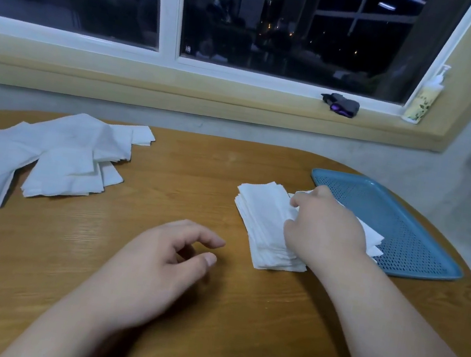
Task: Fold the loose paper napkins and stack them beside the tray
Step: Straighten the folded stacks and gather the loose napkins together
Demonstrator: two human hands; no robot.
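Observation:
A stack of folded white napkins (264,221) lies on the wooden table just left of a blue perforated tray (409,227). My right hand (327,224) is on the stack's right side, its fingers curled round a folded napkin whose edge juts out toward the tray. Loose unfolded napkins (58,159) are spread over the table's far left. My left hand (155,267) hovers low over the bare table in the middle, fingers loosely curled and holding nothing.
The round wooden table (198,179) stands against a wall under a window. On the sill sit a dark folded cloth (341,105) and a pump bottle (424,99). The tray reaches close to the table's right edge.

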